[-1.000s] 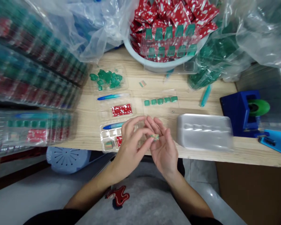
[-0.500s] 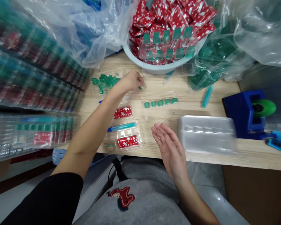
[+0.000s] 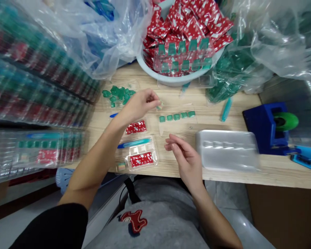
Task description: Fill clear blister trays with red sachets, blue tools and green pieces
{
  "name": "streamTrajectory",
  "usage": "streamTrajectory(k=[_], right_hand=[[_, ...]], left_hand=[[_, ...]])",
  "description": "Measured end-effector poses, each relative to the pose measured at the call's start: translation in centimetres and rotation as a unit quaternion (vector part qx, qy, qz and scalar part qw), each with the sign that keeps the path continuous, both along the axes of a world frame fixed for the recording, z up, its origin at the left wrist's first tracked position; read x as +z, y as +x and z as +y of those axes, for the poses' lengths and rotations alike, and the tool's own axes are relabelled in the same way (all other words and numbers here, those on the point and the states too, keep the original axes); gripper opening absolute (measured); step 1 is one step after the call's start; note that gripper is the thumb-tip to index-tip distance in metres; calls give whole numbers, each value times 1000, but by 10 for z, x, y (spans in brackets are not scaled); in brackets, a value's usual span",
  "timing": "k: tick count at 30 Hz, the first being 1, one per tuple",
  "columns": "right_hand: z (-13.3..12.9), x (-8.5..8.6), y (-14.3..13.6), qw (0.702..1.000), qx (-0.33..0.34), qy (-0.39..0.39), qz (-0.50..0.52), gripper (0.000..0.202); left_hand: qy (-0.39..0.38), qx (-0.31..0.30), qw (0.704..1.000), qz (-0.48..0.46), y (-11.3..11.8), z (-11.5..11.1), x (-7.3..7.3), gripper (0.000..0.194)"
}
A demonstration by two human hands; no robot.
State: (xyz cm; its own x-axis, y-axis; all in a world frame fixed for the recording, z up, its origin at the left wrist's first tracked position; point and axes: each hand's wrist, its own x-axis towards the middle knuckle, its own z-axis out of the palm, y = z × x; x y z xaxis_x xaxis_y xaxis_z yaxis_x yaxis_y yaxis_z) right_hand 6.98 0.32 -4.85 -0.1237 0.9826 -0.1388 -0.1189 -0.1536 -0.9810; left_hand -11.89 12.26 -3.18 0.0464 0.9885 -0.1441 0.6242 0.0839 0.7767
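My left hand [image 3: 144, 102] pinches a small pale-and-green piece [image 3: 159, 105] at its fingertips, just above the table. Below and right of that piece lies a row of several green cubes [image 3: 176, 117] in a clear tray. My right hand [image 3: 187, 157] hovers near the table's front, fingers apart and holding nothing. Loose green pieces [image 3: 119, 92] are heaped beyond my left wrist. Between my left forearm and right hand sits a clear tray with a blue pen [image 3: 134, 143] and a red dotted packet [image 3: 141, 159]; another red packet [image 3: 136, 127] lies just behind it.
Stacked filled trays [image 3: 41, 97] line the left side. A pale basin [image 3: 181, 80] of red packets stands at the back between plastic bags. To the right are a stack of clear trays [image 3: 229, 159], a turquoise pen [image 3: 226, 109] and a blue tape dispenser [image 3: 265, 128].
My left hand has come slightly nearer the row of green cubes, with the small piece at its fingertips. My right hand has turned and its fingers are more curled.
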Motion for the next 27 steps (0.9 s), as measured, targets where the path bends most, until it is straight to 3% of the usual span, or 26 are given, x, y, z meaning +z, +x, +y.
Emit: streamTrajectory(k=[4,7,11,16,18,20,23,25,27], right_hand=[[9,13,-5,983,-14,149,-103,30],[7,23,-8,966,-16,224,-129,31],[0,32,-8,955,-17,245,-165,26],[-2,34,-8,950,11,256,-178,22],[-1,32,-7,953,25,246,-176,25],[-1,27,-4,956,31,233,-176,29],[-2,16,6,960,20,200,-194,32],[-3,10,17,963,6,164,-212,30],[3,11,32,960,-22,133,-247,28]], left_hand=[[77,-20,989,-126,2,-68,28,12],[160,-29,973,-164,9,-102,35,9],[227,-30,959,-169,15,-119,31,8],[256,-8,956,-142,16,-131,23,10],[232,43,963,-128,6,-135,19,9],[199,157,958,-132,-13,-137,10,10],[157,334,918,-145,-51,-137,-8,16],[117,373,914,-108,-71,-137,-21,19],[70,365,927,-50,-80,-136,-32,19]])
